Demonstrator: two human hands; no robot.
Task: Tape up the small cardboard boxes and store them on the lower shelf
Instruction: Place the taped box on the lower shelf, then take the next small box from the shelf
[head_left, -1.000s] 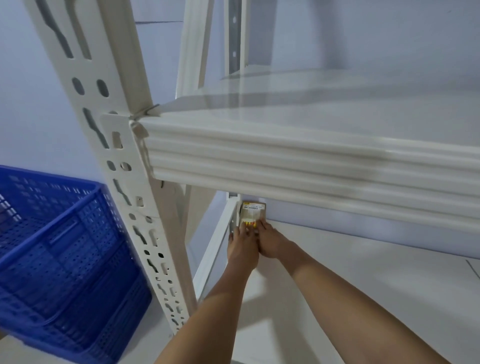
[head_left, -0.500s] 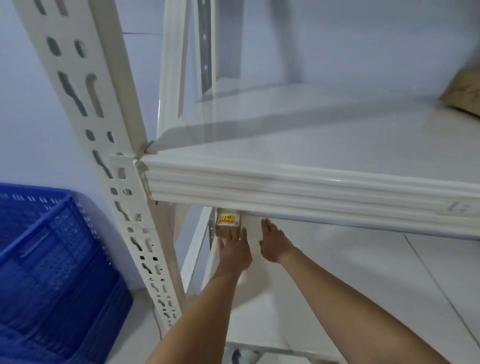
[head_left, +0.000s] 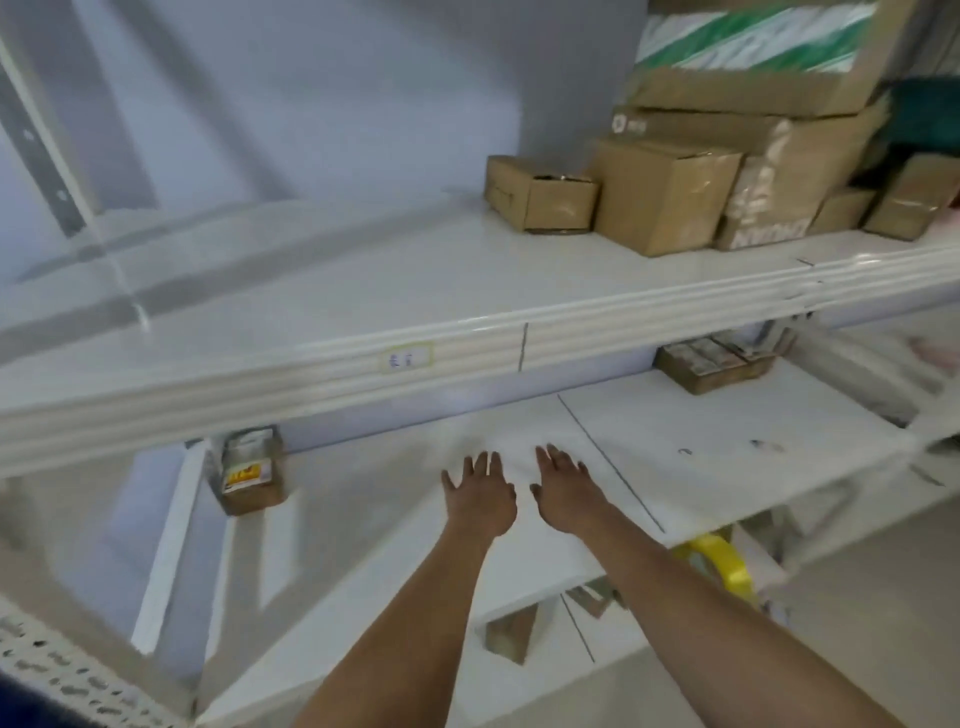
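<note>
A small cardboard box (head_left: 250, 470) with a yellow-and-white label stands at the far left back corner of the lower shelf (head_left: 727, 441). My left hand (head_left: 480, 493) and my right hand (head_left: 563, 486) hover side by side over the middle of that shelf, fingers spread and holding nothing, well to the right of the box. A roll of yellow tape (head_left: 719, 566) shows just below the shelf's front edge, beside my right forearm. Several more small cardboard boxes (head_left: 540, 195) sit on the upper shelf (head_left: 363, 280) at the right.
A taller stack of cardboard boxes (head_left: 753, 130) fills the upper shelf's right end. Another flat box (head_left: 711, 361) lies at the back right of the lower shelf. The white upright post (head_left: 62, 670) stands at the bottom left. The upper shelf's front beam overhangs the lower shelf.
Both hands let go of the small labelled box at the back left corner and drew back to the right, now open. The view swung right, bringing the upper-shelf boxes in.
</note>
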